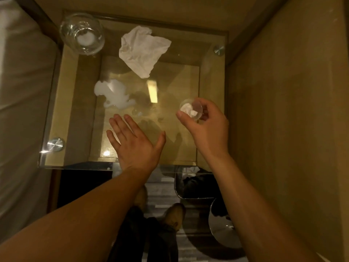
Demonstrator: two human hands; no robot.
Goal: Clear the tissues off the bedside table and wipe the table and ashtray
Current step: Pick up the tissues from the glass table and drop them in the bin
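Note:
The glass-topped bedside table point(207, 72) fills the middle of the view. A crumpled white tissue point(142, 52) lies at its back centre. A white spill point(115, 94) spreads left of centre. A large clear glass ashtray point(82, 34) with something white inside stands in the back left corner. My right hand point(205, 127) is shut on a small clear glass dish point(191, 110) holding a wadded white tissue, tilted above the table's right side. My left hand point(134, 142) hovers flat and open over the front of the table, just below the spill.
A bed with a pale sheet point(22, 110) borders the table on the left. A wooden wall panel point(283, 120) rises on the right. A bin with a dark liner point(200, 186) stands on the floor below the table's front right. My shoes point(175, 214) show below.

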